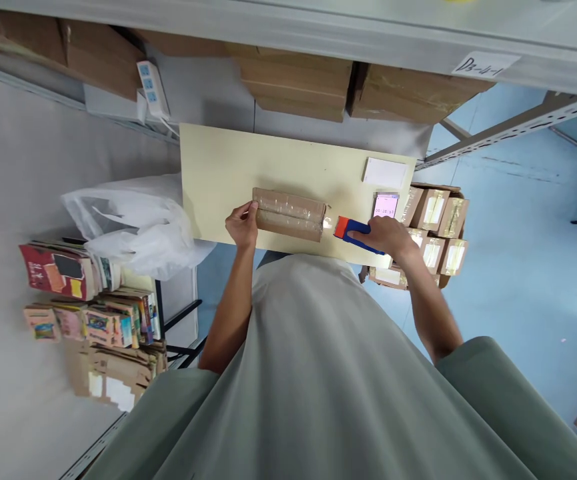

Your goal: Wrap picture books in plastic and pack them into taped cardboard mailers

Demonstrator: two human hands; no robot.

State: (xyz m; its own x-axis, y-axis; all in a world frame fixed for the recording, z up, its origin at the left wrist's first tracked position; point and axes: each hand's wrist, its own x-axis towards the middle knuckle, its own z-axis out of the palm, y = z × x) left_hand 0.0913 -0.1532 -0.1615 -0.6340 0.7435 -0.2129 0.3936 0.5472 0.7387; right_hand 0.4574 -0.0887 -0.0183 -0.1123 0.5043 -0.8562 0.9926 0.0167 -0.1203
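A long, narrow cardboard box (291, 215) lies on the pale yellow tabletop (228, 157), with clear tape along its top. My left hand (243, 224) grips the box at its left end, thumb on the upper edge. My right hand (387, 236) is closed around the handle of a blue and red tape dispenser (361, 233). Its red front end faces the box's right end, a short way off. A bit of clear tape (327, 223) shows at that end of the box. Just above my right hand lies a phone (386, 204) with a lit timer screen.
A white card-like slab (385, 173) lies at the table's back right. Taped small boxes (433, 210) are stacked right of the table. White plastic bags (143, 223) hang over the left side, above books (63, 270). Large cartons (295, 80) and a power strip (153, 89) stand behind.
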